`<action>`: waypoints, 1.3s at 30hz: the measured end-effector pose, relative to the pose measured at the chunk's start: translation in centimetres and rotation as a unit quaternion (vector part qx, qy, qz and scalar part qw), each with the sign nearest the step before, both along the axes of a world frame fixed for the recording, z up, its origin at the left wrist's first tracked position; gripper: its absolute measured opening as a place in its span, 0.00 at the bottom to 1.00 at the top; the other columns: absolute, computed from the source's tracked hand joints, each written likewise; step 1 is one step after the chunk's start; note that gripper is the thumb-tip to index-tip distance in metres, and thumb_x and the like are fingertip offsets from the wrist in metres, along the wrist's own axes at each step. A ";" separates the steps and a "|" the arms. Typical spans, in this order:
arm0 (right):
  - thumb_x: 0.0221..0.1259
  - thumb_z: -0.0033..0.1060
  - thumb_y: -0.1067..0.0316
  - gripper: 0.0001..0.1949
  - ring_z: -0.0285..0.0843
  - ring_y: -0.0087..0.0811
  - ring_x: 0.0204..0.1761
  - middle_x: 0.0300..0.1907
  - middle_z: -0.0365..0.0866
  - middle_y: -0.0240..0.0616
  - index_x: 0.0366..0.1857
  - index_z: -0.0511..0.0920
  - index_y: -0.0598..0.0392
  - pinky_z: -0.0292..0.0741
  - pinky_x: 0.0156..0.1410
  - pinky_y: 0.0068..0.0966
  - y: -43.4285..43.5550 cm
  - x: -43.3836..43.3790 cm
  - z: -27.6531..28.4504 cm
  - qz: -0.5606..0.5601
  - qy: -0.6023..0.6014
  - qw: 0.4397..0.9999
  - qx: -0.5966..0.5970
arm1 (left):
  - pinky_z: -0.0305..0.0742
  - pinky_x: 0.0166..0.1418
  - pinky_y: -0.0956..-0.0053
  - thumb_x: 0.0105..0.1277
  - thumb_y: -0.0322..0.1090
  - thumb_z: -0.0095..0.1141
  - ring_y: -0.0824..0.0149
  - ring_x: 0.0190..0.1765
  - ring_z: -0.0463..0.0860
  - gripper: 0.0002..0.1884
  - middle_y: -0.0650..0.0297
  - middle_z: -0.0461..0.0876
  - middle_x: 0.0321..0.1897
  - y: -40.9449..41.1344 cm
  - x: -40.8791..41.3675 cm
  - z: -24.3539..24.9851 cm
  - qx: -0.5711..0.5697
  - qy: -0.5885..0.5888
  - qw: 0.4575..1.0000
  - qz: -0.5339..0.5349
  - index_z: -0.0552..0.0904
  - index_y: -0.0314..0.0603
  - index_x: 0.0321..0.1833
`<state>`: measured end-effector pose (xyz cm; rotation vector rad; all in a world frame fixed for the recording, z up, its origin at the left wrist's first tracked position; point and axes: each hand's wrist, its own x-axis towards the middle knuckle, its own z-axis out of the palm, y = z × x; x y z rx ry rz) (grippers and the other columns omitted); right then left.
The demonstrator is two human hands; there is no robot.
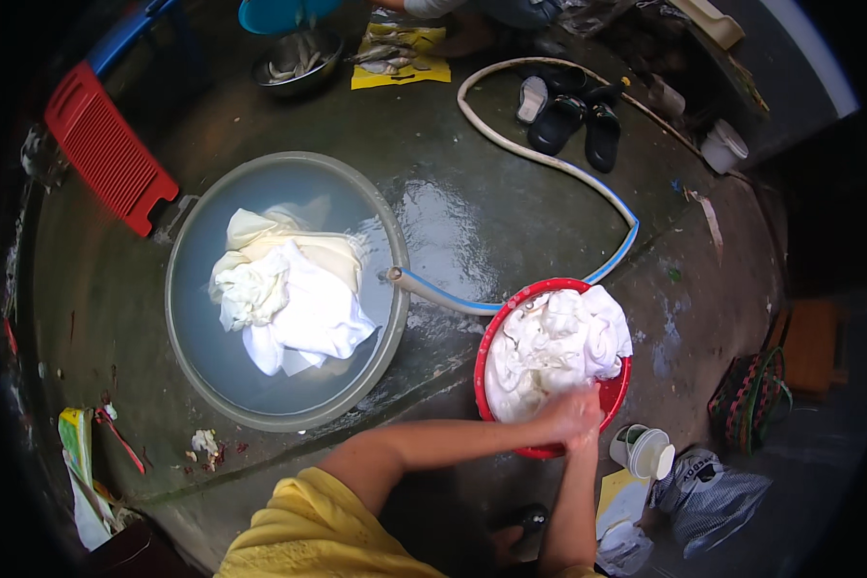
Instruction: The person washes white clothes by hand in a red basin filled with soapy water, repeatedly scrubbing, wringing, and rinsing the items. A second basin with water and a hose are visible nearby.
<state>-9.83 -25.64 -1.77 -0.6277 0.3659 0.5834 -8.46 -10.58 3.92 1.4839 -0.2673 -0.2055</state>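
Both of my hands are together over the lower edge of a round red plastic basin (482, 361) heaped with wet white cloth (549, 325). My left hand (558, 417) is blurred and lies against the cloth; what its fingers hold cannot be made out. Beside and partly under it is my right hand (585, 419), its fingers hidden too. To the left stands a large grey tub (403, 318) of cloudy water, with white and cream cloths (311, 296) bunched in it, partly above the surface. A hose (441, 290) rests its end on the tub's rim and runs behind the red basin.
A red washboard (112, 148) leans at the upper left. Black slippers (556, 126) lie inside the hose's loop. At the top, another person holds a blue basin (282, 16) above a metal bowl (300, 65) of fish. A white bucket (643, 449) and bags (719, 498) stand lower right.
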 end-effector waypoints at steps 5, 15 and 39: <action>0.71 0.48 0.49 0.23 0.79 0.34 0.51 0.53 0.79 0.38 0.58 0.71 0.57 0.77 0.58 0.33 6.5 0.6 -1.3 -0.049 -0.008 0.979 -0.198 | 0.73 0.40 0.56 0.66 0.37 0.52 0.52 0.37 0.81 0.10 0.53 0.78 0.30 2.3 1.5 -7.4 0.206 -0.104 0.960 0.156 0.77 0.42 0.28; 0.57 0.57 0.74 0.24 0.69 0.48 0.61 0.58 0.70 0.54 0.59 0.65 0.64 0.65 0.67 0.37 2.6 2.0 1.4 0.047 -0.220 0.579 -0.784 | 0.56 0.70 0.52 0.61 0.42 0.56 0.52 0.67 0.66 0.19 0.53 0.73 0.58 4.8 2.2 -5.8 0.427 -0.206 0.878 -0.065 0.76 0.40 0.52; 0.69 0.49 0.46 0.26 0.71 0.39 0.62 0.63 0.70 0.36 0.67 0.61 0.40 0.76 0.56 0.48 3.2 -1.7 7.4 -0.075 0.045 0.949 -0.303 | 0.76 0.50 0.65 0.66 0.49 0.55 0.58 0.47 0.83 0.18 0.50 0.83 0.41 2.0 4.1 -4.4 -0.244 0.332 0.911 -0.004 0.81 0.41 0.47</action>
